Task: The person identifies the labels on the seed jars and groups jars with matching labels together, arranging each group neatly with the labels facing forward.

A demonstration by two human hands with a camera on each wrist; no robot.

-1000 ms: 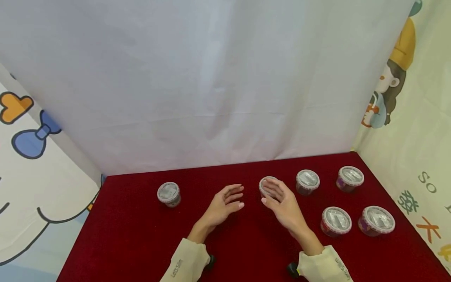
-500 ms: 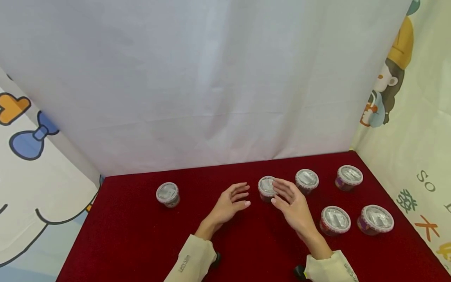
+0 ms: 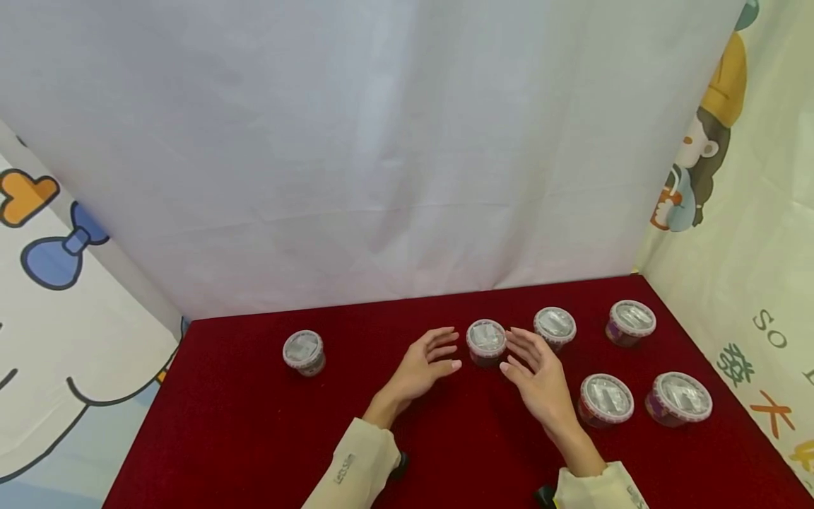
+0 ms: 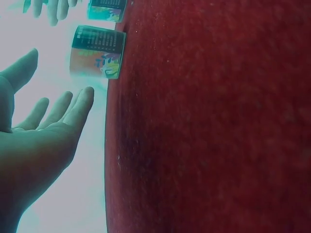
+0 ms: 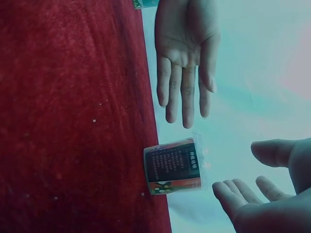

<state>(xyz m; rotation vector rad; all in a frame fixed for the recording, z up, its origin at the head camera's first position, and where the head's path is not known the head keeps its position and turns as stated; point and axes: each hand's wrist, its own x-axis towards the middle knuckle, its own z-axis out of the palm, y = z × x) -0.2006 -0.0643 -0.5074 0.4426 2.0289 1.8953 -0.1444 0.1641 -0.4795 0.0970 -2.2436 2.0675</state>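
A small round tub (image 3: 486, 339) with a clear lid stands on the red cloth between my two hands. To its left, my left hand (image 3: 416, 369) hovers with relaxed, slightly bent fingers and holds nothing. My right hand (image 3: 540, 382) is at its right side, fingertips close to the rim; whether they touch it I cannot tell in the head view. In the right wrist view a gap shows between the right fingers and the tub (image 5: 173, 166), whose side carries a dark printed label. The left wrist view shows the tub (image 4: 98, 52) beyond the left fingertips.
Another lidded tub (image 3: 304, 352) stands alone at the left. Several more are on the right, among them a back tub (image 3: 555, 325), a corner tub (image 3: 631, 322), a front tub (image 3: 606, 400) and a larger one (image 3: 679, 399). A white curtain (image 3: 381, 177) hangs behind the red table (image 3: 242, 438).
Both hands have shifted to the right. The right hand, which covered part of the middle tub, is now beside it, and the left hand is closer to it. The tubs stay put.
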